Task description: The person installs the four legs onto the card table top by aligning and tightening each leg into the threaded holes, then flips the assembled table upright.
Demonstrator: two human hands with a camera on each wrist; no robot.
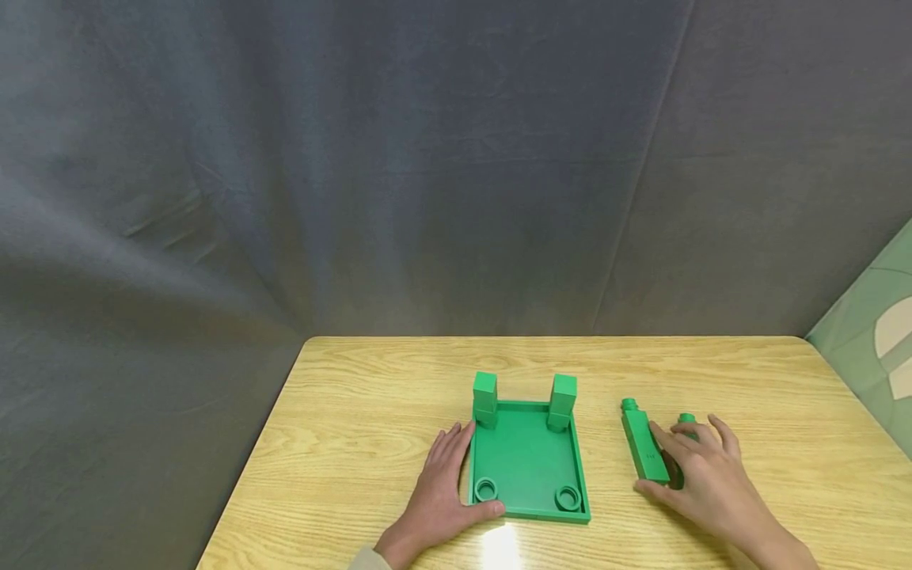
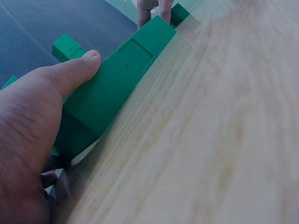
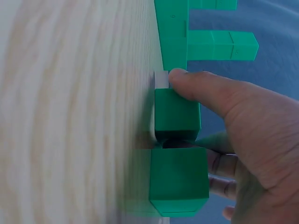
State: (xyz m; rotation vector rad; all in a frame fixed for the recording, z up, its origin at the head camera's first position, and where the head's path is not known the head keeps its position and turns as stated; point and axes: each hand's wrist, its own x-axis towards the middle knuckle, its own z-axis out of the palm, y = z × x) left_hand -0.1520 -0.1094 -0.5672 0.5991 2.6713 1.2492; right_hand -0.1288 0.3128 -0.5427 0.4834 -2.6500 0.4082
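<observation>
A shallow square green tray (image 1: pixel 527 459) lies on the table, with two upright square posts (image 1: pixel 485 396) at its far corners and two round ring sockets (image 1: pixel 568 498) at its near corners. My left hand (image 1: pixel 445 487) lies at the tray's near left corner, fingers fairly straight along the left side, thumb over the front rim. To the right lies a loose green post (image 1: pixel 644 451) with a round peg at its far end. My right hand (image 1: pixel 705 479) pinches it, thumb on one side and fingers on the other. Another green post (image 3: pixel 179 177) lies beside it, partly hidden under that hand.
The wood-grain table (image 1: pixel 370 412) ends at a grey curtain (image 1: pixel 456 174) along the back. A light green patterned panel (image 1: pixel 883 317) stands past the right edge.
</observation>
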